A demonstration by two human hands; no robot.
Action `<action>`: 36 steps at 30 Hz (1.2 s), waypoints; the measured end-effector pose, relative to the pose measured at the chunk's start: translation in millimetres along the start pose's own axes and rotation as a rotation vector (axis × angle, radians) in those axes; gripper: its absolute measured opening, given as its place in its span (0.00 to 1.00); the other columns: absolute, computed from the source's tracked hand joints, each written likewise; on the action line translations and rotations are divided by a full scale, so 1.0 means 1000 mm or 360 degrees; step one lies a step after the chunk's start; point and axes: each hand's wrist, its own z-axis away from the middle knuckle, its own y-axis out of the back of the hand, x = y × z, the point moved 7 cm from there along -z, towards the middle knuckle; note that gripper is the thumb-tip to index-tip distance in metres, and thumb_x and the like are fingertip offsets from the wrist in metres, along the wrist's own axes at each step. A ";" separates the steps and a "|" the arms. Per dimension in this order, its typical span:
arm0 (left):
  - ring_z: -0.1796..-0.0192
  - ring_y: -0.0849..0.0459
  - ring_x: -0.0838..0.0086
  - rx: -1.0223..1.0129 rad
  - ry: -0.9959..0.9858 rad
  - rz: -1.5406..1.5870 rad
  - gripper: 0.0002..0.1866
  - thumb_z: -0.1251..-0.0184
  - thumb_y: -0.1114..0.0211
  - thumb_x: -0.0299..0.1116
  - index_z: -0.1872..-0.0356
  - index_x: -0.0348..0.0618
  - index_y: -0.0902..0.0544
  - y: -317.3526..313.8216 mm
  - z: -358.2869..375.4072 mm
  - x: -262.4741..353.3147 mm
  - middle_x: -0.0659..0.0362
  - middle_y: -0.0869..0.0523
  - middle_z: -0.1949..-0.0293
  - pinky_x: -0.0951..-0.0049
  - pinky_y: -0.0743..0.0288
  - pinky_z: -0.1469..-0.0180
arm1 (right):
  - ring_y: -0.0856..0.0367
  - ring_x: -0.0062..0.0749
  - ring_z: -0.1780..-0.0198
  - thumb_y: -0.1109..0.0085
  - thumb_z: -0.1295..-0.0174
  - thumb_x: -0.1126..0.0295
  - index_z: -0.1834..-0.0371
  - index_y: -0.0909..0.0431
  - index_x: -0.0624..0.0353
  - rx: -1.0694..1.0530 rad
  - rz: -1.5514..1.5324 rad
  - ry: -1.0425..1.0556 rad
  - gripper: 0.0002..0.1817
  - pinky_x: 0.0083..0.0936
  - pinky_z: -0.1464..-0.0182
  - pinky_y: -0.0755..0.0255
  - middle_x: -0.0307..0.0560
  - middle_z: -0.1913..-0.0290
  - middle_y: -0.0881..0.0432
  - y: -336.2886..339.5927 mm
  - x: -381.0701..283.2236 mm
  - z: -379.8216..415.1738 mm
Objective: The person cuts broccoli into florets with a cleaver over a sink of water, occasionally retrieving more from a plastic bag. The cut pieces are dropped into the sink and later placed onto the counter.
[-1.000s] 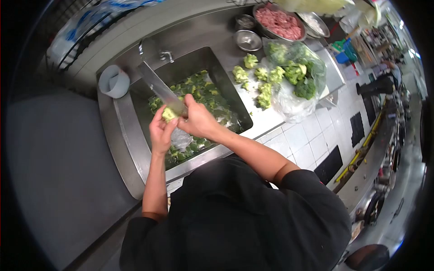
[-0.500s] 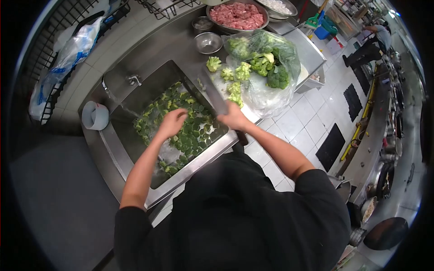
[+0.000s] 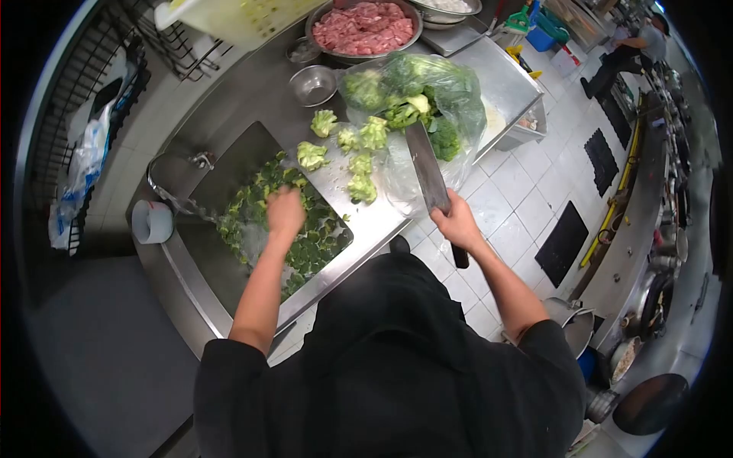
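My right hand (image 3: 456, 223) grips a cleaver (image 3: 428, 169), its broad blade raised over the counter edge and pointing toward a clear plastic bag of broccoli heads (image 3: 412, 95). My left hand (image 3: 285, 211) hovers over the steel sink (image 3: 195, 263), fingers curled; whether it holds anything cannot be made out. The sink holds water and several cut broccoli pieces (image 3: 305, 248). Loose broccoli florets (image 3: 359, 145) lie on the counter between the sink and the bag.
A big steel bowl of raw minced meat (image 3: 365, 27) and a small empty steel bowl (image 3: 314, 82) stand behind the bag. A faucet (image 3: 200, 160) runs into the sink. A white cup (image 3: 151, 221) sits left. Another person (image 3: 634, 46) stands far right on the tiled floor.
My right hand swung the cleaver from the sink rightward over the counter edge. My left hand let go of the floret it held and stayed above the sink. The view shifted.
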 end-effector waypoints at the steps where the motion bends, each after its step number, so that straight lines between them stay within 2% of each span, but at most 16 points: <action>1: 0.48 0.14 0.48 -0.0022 0.0179 -0.0332 0.14 0.37 0.32 0.31 0.52 0.38 0.13 0.018 0.011 -0.003 0.43 0.15 0.49 0.51 0.20 0.45 | 0.15 0.52 0.66 0.39 0.40 0.70 0.47 0.24 0.72 0.0002 -0.0006 -0.0009 0.20 0.43 0.58 0.22 0.66 0.68 0.16 0.001 0.006 0.004; 4: 0.49 0.14 0.47 0.0249 -0.0007 0.0170 0.16 0.35 0.30 0.33 0.48 0.38 0.13 0.035 -0.009 0.030 0.40 0.15 0.51 0.52 0.21 0.43 | 0.20 0.31 0.75 0.40 0.37 0.71 0.44 0.23 0.67 0.0094 -0.0319 -0.0241 0.19 0.34 0.71 0.24 0.51 0.69 0.17 0.010 0.008 0.017; 8: 0.40 0.15 0.51 0.0085 -0.0710 0.1265 0.17 0.32 0.31 0.34 0.45 0.39 0.15 0.042 -0.059 0.188 0.47 0.13 0.47 0.57 0.23 0.36 | 0.26 0.24 0.83 0.40 0.35 0.72 0.43 0.25 0.67 0.0309 -0.0571 -0.0319 0.19 0.27 0.81 0.29 0.44 0.71 0.20 0.034 0.029 0.019; 9: 0.36 0.18 0.52 0.0267 -0.0931 0.1226 0.23 0.33 0.29 0.37 0.39 0.41 0.18 0.040 -0.068 0.230 0.47 0.17 0.37 0.58 0.24 0.34 | 0.26 0.24 0.83 0.40 0.35 0.72 0.43 0.25 0.67 0.0311 -0.0571 -0.0311 0.19 0.27 0.81 0.29 0.44 0.71 0.20 0.042 0.031 0.018; 11: 0.29 0.24 0.52 0.0262 -0.0920 0.1290 0.32 0.38 0.25 0.41 0.33 0.46 0.23 0.040 -0.081 0.297 0.49 0.26 0.28 0.53 0.29 0.29 | 0.27 0.23 0.84 0.41 0.34 0.73 0.44 0.26 0.67 0.0412 -0.0682 -0.0273 0.17 0.26 0.82 0.30 0.43 0.72 0.20 0.063 0.032 0.019; 15: 0.25 0.30 0.50 0.0182 -0.0630 0.0800 0.38 0.43 0.21 0.42 0.30 0.50 0.26 0.015 -0.100 0.341 0.50 0.31 0.25 0.49 0.37 0.24 | 0.27 0.22 0.84 0.42 0.32 0.74 0.45 0.26 0.66 0.0494 -0.0713 -0.0249 0.15 0.25 0.83 0.31 0.41 0.71 0.21 0.092 0.029 0.026; 17: 0.23 0.34 0.49 0.0055 -0.0587 0.1282 0.39 0.46 0.20 0.40 0.31 0.50 0.25 0.009 -0.105 0.331 0.48 0.31 0.26 0.49 0.44 0.21 | 0.27 0.21 0.84 0.42 0.32 0.74 0.45 0.26 0.65 0.0492 -0.0707 -0.0198 0.14 0.24 0.83 0.32 0.41 0.71 0.21 0.098 0.031 0.030; 22: 0.27 0.26 0.54 0.0364 -0.0615 0.1524 0.40 0.46 0.19 0.38 0.30 0.48 0.26 0.055 -0.059 0.259 0.48 0.25 0.30 0.53 0.34 0.26 | 0.23 0.23 0.77 0.42 0.32 0.73 0.47 0.26 0.64 0.0414 -0.0669 -0.0200 0.13 0.26 0.75 0.28 0.43 0.67 0.18 0.093 0.040 0.036; 25: 0.30 0.23 0.58 0.0492 -0.0358 0.1697 0.40 0.43 0.20 0.36 0.28 0.50 0.27 0.079 -0.034 0.187 0.51 0.22 0.31 0.57 0.27 0.30 | 0.20 0.28 0.69 0.41 0.35 0.74 0.47 0.26 0.65 0.0326 -0.0430 -0.0013 0.15 0.30 0.64 0.24 0.46 0.65 0.17 0.077 0.029 0.027; 27: 0.34 0.20 0.65 0.0216 -0.0054 0.2634 0.39 0.37 0.23 0.35 0.25 0.50 0.29 0.081 -0.022 0.138 0.54 0.22 0.32 0.62 0.23 0.33 | 0.19 0.31 0.63 0.43 0.38 0.75 0.46 0.26 0.65 0.0164 -0.0345 0.0072 0.17 0.32 0.58 0.24 0.47 0.64 0.17 0.063 -0.002 0.021; 29: 0.35 0.18 0.66 0.0270 -0.0116 0.3319 0.37 0.32 0.28 0.34 0.22 0.50 0.32 0.107 0.004 0.101 0.56 0.22 0.32 0.63 0.21 0.35 | 0.21 0.27 0.67 0.44 0.40 0.77 0.47 0.26 0.65 0.0028 -0.0318 0.0164 0.17 0.29 0.63 0.25 0.46 0.65 0.18 0.048 -0.036 0.014; 30: 0.31 0.20 0.63 0.0374 -0.0179 0.3432 0.39 0.28 0.30 0.47 0.20 0.50 0.35 0.124 0.018 0.085 0.54 0.23 0.30 0.59 0.24 0.30 | 0.22 0.25 0.68 0.45 0.40 0.77 0.46 0.27 0.64 -0.0102 -0.0331 0.0170 0.17 0.28 0.65 0.26 0.45 0.65 0.19 0.037 -0.053 0.009; 31: 0.31 0.20 0.63 0.0496 -0.0149 0.3401 0.39 0.28 0.30 0.47 0.20 0.50 0.35 0.124 0.025 0.063 0.54 0.23 0.30 0.59 0.24 0.30 | 0.23 0.23 0.70 0.45 0.40 0.78 0.46 0.28 0.64 -0.0239 -0.0343 0.0179 0.18 0.27 0.67 0.27 0.45 0.66 0.19 0.022 -0.067 0.003; 33: 0.27 0.25 0.54 0.0439 -0.0302 0.4329 0.45 0.31 0.33 0.63 0.20 0.50 0.36 0.109 0.035 0.029 0.52 0.24 0.28 0.48 0.30 0.26 | 0.26 0.20 0.74 0.45 0.35 0.79 0.44 0.29 0.63 -0.0446 -0.0480 0.0357 0.16 0.23 0.70 0.30 0.42 0.67 0.21 -0.009 -0.097 0.000; 34: 0.24 0.30 0.44 0.0358 -0.0477 0.4212 0.50 0.35 0.34 0.71 0.20 0.52 0.35 0.113 0.041 0.021 0.50 0.26 0.27 0.39 0.36 0.24 | 0.26 0.19 0.74 0.46 0.32 0.78 0.43 0.29 0.63 -0.0579 -0.0643 0.0388 0.14 0.23 0.71 0.31 0.41 0.68 0.21 -0.025 -0.112 0.003; 36: 0.24 0.32 0.43 0.0611 -0.0387 0.4286 0.50 0.36 0.33 0.71 0.21 0.51 0.34 0.103 0.054 -0.009 0.49 0.28 0.25 0.40 0.34 0.25 | 0.27 0.15 0.75 0.48 0.23 0.77 0.38 0.34 0.62 -0.0743 -0.0602 0.0573 0.14 0.19 0.72 0.31 0.36 0.71 0.24 -0.056 -0.136 0.008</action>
